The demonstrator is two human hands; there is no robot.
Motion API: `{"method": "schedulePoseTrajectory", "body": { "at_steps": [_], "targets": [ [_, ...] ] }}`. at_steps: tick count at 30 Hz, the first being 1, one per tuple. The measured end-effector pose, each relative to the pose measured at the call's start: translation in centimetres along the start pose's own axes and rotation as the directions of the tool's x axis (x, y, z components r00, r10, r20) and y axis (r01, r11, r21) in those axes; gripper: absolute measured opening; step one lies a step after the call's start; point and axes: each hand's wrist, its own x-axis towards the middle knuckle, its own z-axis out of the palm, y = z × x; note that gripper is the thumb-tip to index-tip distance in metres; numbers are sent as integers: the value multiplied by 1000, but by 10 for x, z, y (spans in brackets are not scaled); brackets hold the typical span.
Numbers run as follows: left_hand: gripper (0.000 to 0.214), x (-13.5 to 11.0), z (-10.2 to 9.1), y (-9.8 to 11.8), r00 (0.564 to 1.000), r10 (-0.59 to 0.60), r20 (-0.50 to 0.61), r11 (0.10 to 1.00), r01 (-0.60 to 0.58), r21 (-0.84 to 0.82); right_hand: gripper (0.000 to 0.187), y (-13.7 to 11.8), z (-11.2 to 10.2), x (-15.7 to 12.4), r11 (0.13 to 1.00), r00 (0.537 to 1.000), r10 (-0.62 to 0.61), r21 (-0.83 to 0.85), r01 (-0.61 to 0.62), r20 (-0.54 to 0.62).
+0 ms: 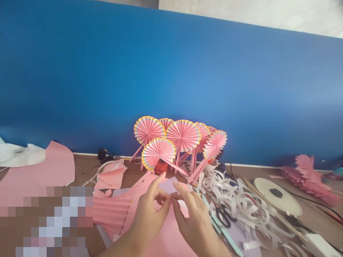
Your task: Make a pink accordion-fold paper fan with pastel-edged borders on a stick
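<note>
My left hand (152, 203) and my right hand (191, 207) meet tip to tip above pink paper (166, 241). Thumb and forefinger are pinched together on each; whatever is between them is too small to make out. Just behind the fingertips is a piece of lilac paper (168, 185). Left of my left hand lies a pleated pink sheet (114, 210). Beyond both hands stand several round pleated paper fans (183, 135) with yellow edges and pink handles. The nearest fan (158, 151) is opened only part way round.
Curled white paper strips (252, 207) heap up on the right, with black-handled scissors (223, 215) among them. A round cream fan-shaped object (277, 196) and pink pleated paper (311, 178) lie farther right. A blue panel (171, 71) closes off the back. Part of the lower left is pixelated.
</note>
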Motion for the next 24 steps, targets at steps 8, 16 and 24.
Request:
{"method": "schedulePoseTrajectory", "body": {
  "at_steps": [8,16,24],
  "targets": [
    [56,-1,0,1,1000,4,-16,1000,-4,-31,46,8,3,-5,984,995,101,147,-103,25],
    [60,6,-4,-4,992,-124,-25,983,119,-143,38,24,-4,14,882,927,369,340,-325,-71],
    [72,25,-31,-7,951,-283,-127,946,255,-201,48,165,-103,5,725,411,687,529,-441,-599]
  ]
}}
